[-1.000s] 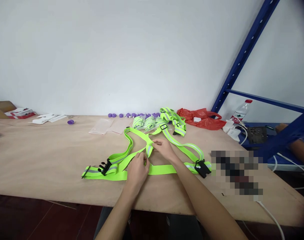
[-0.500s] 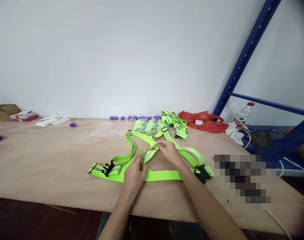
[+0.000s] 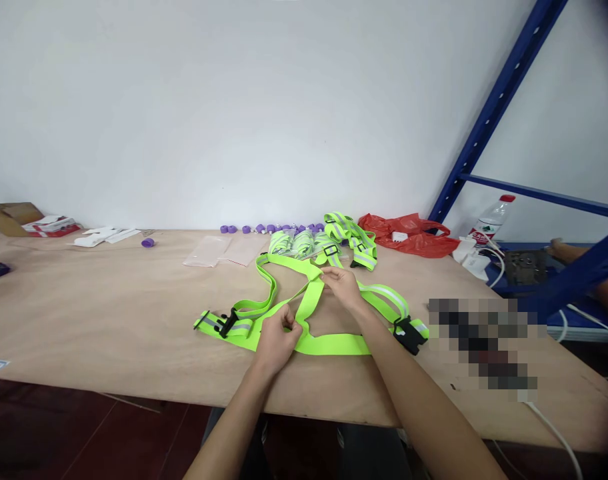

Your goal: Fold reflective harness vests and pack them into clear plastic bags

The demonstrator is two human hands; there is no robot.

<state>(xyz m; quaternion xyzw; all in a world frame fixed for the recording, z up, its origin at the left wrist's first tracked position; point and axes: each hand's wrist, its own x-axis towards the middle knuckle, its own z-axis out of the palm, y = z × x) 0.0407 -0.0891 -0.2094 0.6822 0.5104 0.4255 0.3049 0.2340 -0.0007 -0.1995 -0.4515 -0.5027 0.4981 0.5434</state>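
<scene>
Here, in the head view, the fluorescent harness (image 3: 334, 345) lies spread near the front edge of the tabletop (image 3: 109, 320). The left hand (image 3: 279, 337) pinches the lower part of its center strap (image 3: 310, 300); the right hand (image 3: 343, 287) pinches the upper junction (image 3: 313, 272).

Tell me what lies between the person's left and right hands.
In the head view, green harness straps lie between the left hand and the right hand, one slanting across the gap.
</scene>
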